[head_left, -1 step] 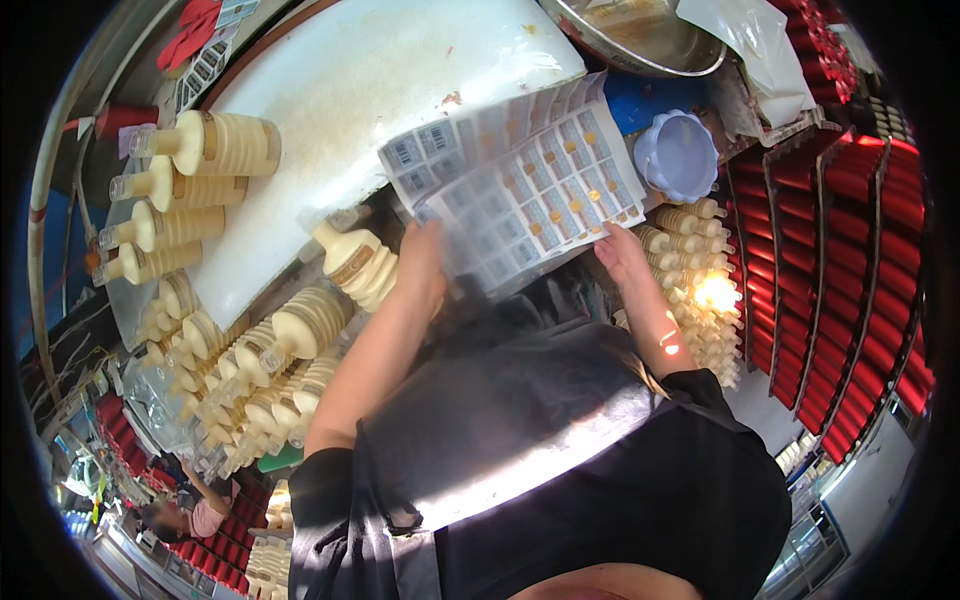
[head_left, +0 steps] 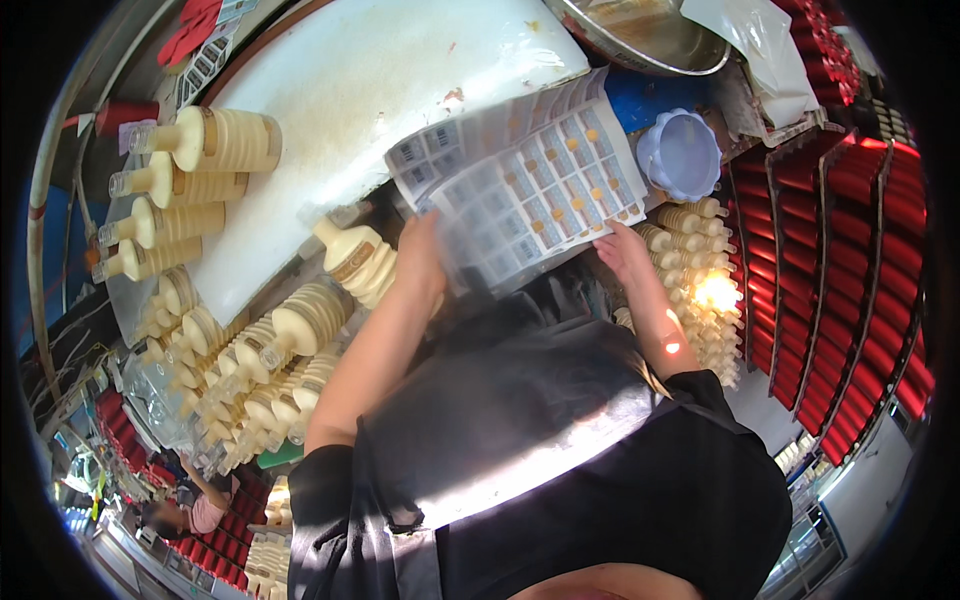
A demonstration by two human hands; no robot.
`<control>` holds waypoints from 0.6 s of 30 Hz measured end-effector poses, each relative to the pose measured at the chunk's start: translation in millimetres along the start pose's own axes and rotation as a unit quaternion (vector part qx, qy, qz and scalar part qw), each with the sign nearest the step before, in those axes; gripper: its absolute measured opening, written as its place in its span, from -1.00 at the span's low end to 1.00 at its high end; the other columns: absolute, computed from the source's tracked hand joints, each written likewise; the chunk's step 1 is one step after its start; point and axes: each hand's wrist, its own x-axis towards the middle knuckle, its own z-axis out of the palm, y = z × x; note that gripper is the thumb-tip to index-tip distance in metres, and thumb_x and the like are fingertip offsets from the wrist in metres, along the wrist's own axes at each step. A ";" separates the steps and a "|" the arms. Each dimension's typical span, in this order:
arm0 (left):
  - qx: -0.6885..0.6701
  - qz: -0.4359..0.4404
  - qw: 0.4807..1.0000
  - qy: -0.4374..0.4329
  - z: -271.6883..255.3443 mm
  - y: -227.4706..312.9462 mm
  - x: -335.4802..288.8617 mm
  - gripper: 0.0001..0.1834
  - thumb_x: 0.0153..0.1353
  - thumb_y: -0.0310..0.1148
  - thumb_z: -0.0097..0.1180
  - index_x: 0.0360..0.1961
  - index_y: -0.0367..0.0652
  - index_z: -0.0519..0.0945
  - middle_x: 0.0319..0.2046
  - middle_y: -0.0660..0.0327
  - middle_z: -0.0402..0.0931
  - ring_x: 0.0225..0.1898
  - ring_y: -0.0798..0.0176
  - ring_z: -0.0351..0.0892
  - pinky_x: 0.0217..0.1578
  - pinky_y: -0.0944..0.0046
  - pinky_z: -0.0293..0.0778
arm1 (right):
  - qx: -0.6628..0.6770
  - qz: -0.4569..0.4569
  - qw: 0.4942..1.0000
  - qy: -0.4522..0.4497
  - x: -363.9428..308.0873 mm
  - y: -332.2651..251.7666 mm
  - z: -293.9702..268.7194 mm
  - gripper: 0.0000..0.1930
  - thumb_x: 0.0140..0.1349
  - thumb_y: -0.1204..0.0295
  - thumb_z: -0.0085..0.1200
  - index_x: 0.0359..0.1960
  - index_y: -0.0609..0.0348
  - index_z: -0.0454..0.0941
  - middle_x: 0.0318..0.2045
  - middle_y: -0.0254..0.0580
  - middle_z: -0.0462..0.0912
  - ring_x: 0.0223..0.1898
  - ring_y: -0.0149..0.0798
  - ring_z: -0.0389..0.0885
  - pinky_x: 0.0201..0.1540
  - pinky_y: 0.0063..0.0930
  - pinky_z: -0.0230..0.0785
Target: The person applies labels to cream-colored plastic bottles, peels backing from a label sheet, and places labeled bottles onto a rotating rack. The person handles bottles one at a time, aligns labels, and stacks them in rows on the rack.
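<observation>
A sheaf of printed label sheets (head_left: 545, 190), with rows of small panels and gold spots, is spread in front of me. Its upper sheet is lifted and curls toward the table. My left hand (head_left: 420, 250) grips the sheets at their lower left edge, its fingertips partly hidden. At the lower right corner, my right hand (head_left: 622, 250) pinches the edge between thumb and fingers. Just left of my left wrist, a cream ribbed bottle (head_left: 362, 262) with a brown-gold label lies tilted toward the table.
A white-topped table (head_left: 350, 90) stretches ahead, with several cream bottles (head_left: 228, 140) lying at its left. More bottles (head_left: 300, 325) are stacked beside my left arm. A pale blue scalloped bowl (head_left: 678, 155) and a metal basin (head_left: 650, 40) stand far right. Red racks (head_left: 790, 270) rise beyond. Another person (head_left: 205, 505) is lower left.
The label sheets and both hands have shifted very slightly to the right. My grip looks the same.
</observation>
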 end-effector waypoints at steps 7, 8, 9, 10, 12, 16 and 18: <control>-0.073 0.015 0.997 -0.012 -4.7 -1.1 25.4 -0.57 0.48 -0.13 -0.02 0.19 -0.21 0.48 0.07 0.13 0.58 0.08 0.12 0.56 0.16 0.06 0.44 | -0.518 -0.361 0.773 0.059 -58.7 -24.1 46.0 -0.74 0.23 0.23 0.18 -0.26 0.19 0.66 -0.38 0.02 0.72 -0.26 0.13 0.72 -0.17 -0.10 0.53; -0.088 0.010 0.996 -0.015 -4.7 -0.1 29.2 -0.57 0.48 -0.13 -0.01 0.19 -0.22 0.49 0.06 0.13 0.59 0.08 0.11 0.57 0.16 0.06 0.45 | -0.476 -0.406 0.780 0.005 -64.7 -24.7 66.4 -0.79 0.25 0.31 0.16 -0.19 0.17 0.67 -0.36 0.03 0.73 -0.25 0.12 0.72 -0.16 -0.12 0.54; -0.078 0.010 0.997 -0.012 -5.4 1.5 32.9 -0.57 0.48 -0.13 -0.01 0.18 -0.22 0.49 0.06 0.13 0.59 0.07 0.12 0.57 0.15 0.06 0.46 | -0.440 -0.433 0.784 -0.064 -70.2 -26.8 86.5 -0.81 0.23 0.41 0.15 -0.15 0.11 0.68 -0.27 0.00 0.73 -0.21 0.13 0.70 -0.14 -0.14 0.54; -0.070 0.011 0.997 -0.013 -7.0 3.5 36.0 -0.57 0.47 -0.13 0.00 0.17 -0.23 0.50 0.06 0.14 0.59 0.07 0.12 0.57 0.15 0.07 0.46 | -0.472 -0.440 0.758 -0.092 -74.4 -28.9 107.8 -0.78 0.22 0.45 0.16 -0.09 0.15 0.66 -0.17 -0.02 0.71 -0.18 0.06 0.71 -0.12 -0.22 0.55; -0.049 0.004 0.999 -0.006 -10.7 3.9 39.1 -0.57 0.46 -0.13 0.02 0.16 -0.22 0.51 0.04 0.15 0.60 0.06 0.14 0.57 0.15 0.08 0.47 | -0.476 -0.493 0.709 -0.165 -82.2 -30.3 148.5 -0.69 0.21 0.52 0.15 0.01 0.15 0.63 0.02 -0.06 0.66 -0.10 -0.01 0.70 -0.05 -0.28 0.54; -0.003 -0.022 0.999 0.025 -18.6 5.3 45.8 -0.61 0.42 -0.16 0.05 0.13 -0.18 0.53 -0.02 0.17 0.59 0.01 0.17 0.58 0.11 0.10 0.48 | -0.427 -0.599 0.634 -0.238 -89.9 -30.5 203.2 -0.57 0.18 0.62 0.04 0.11 0.09 0.58 0.16 -0.07 0.57 0.12 0.08 0.57 0.08 -0.13 0.49; -0.004 -0.025 0.999 0.025 -21.0 5.6 48.8 -0.63 0.41 -0.18 0.05 0.11 -0.16 0.53 -0.03 0.17 0.58 -0.03 0.17 0.57 0.09 0.10 0.47 | -0.449 -0.610 0.609 -0.238 -89.8 -29.4 216.0 -0.55 0.19 0.64 0.01 0.14 0.08 0.57 0.20 -0.08 0.55 0.15 0.06 0.56 0.11 -0.14 0.49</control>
